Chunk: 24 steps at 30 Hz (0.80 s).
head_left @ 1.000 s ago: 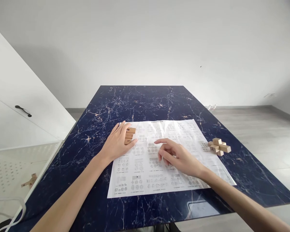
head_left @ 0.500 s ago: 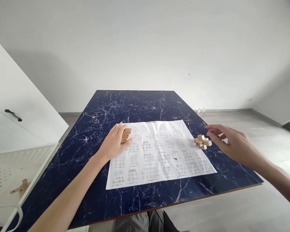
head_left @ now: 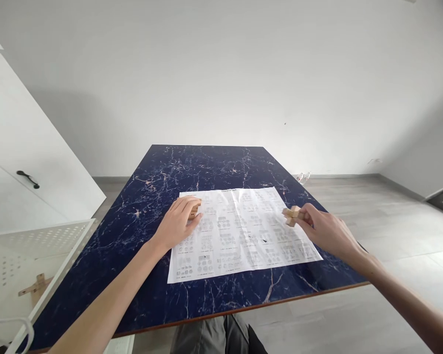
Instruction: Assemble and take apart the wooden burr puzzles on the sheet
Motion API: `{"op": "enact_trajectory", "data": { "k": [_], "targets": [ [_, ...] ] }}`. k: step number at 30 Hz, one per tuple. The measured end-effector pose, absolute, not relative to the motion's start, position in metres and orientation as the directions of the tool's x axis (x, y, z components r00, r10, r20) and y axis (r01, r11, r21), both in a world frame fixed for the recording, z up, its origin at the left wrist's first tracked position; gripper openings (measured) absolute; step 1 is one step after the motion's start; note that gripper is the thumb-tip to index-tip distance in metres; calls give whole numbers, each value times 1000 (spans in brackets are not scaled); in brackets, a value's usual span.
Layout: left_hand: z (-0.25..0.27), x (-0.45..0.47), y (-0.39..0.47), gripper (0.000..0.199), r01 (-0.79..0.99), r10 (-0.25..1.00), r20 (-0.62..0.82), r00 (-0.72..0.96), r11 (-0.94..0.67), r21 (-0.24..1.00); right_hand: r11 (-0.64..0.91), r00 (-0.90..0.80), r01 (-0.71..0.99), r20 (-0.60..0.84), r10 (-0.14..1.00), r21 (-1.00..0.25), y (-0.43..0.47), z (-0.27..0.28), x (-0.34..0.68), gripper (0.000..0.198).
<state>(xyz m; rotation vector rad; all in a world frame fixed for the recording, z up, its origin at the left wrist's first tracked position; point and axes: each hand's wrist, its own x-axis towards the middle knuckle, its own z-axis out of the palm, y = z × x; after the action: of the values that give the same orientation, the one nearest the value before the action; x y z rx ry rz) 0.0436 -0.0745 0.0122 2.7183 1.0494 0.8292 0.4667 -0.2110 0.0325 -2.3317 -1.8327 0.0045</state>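
Probably home: white cabinet (head_left: 33, 147), marble-patterned table (head_left: 203, 169), grey wood-look floor (head_left: 384, 226).

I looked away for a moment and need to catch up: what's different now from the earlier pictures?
The right hand has gone from over the middle of the printed sheet out to the right and has taken hold of the wooden cross puzzle; whether it is lifted is unclear. The left hand stays over the wooden blocks, and the sheet remains spread out.
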Motion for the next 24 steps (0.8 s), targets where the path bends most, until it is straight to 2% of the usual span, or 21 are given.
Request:
{"op": "enact_trajectory", "data": {
  "k": [4,7,10,13,17,19,22,24],
  "targets": [
    [13,47,-80,32,549,664,465,586,-747,375,31,69,895,208,976,-444,-207,45,424,22],
    [14,54,-90,38,522,733,403,547,-676,520,163,-28,662,192,981,-732,-194,48,379,30],
    [13,62,-101,57,474,780,295,551,-584,660,199,-120,432,163,979,-880,-176,40,336,34],
    [13,67,-107,80,380,784,257,566,-524,763,225,-236,247,167,957,-943,-158,25,304,34],
    [16,67,-107,60,349,832,235,502,-443,826,224,-335,145,165,928,-964,-139,12,288,28],
    [17,67,-105,59,365,852,241,465,-432,824,250,-370,194,165,914,-949,-133,11,288,20],
    [16,67,-104,69,397,854,264,448,-454,798,304,-426,352,137,894,-885,-128,12,294,12],
    [14,69,-105,74,413,849,279,449,-474,777,331,-441,450,116,890,-830,-129,11,296,14]
  ]
}}
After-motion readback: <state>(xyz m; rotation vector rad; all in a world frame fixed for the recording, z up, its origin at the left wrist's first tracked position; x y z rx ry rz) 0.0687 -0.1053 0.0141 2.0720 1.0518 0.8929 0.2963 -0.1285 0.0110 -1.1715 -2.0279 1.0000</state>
